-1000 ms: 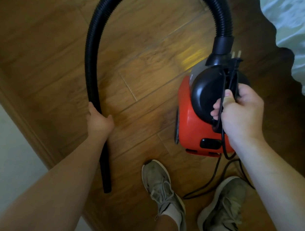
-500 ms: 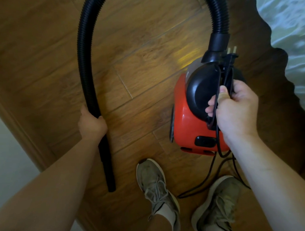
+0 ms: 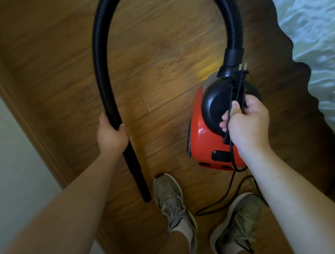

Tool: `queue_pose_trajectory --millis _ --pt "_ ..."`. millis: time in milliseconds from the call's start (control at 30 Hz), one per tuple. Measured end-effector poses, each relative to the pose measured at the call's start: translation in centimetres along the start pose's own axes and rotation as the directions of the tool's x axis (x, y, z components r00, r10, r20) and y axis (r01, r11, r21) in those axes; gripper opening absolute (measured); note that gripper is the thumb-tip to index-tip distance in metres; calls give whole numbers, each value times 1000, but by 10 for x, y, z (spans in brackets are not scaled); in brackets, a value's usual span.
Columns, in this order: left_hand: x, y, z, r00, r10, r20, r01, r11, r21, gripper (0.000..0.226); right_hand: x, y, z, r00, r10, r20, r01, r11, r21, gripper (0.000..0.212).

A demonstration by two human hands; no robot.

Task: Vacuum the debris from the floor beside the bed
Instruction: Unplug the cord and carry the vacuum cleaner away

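Overhead, the ribbed black hose [image 3: 98,58] arcs out of frame, its top cut off. Left hand [image 3: 111,137] grips it where the ribs meet the smooth nozzle [image 3: 136,170]. Right hand [image 3: 247,123] clasps the glossy red vacuum [image 3: 199,137] handle and cord [image 3: 230,185] over the wood floor [image 3: 160,69]. Debris isn't discernible; rumpled bed [image 3: 316,34] at right.

**Legible Markings: None**

I can read no text, label, brand, number or sign. The red vacuum cleaner body [image 3: 199,137] I carry shows plain casing, its black hose [image 3: 101,72] bears only ribbing, and my shoes [image 3: 172,201] show no readable mark.
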State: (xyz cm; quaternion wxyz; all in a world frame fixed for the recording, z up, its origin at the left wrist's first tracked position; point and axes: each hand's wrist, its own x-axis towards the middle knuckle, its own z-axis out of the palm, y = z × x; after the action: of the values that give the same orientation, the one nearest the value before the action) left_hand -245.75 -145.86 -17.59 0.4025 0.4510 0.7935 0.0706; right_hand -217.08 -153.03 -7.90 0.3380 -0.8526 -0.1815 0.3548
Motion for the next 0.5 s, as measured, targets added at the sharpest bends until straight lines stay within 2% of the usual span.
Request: queue_pose_trajectory --millis 500 --pt "-43 45 -32 999 33 -33 -36 996 -87 73 -12 -20 -14 997 -8 79 6 1000 23 17"
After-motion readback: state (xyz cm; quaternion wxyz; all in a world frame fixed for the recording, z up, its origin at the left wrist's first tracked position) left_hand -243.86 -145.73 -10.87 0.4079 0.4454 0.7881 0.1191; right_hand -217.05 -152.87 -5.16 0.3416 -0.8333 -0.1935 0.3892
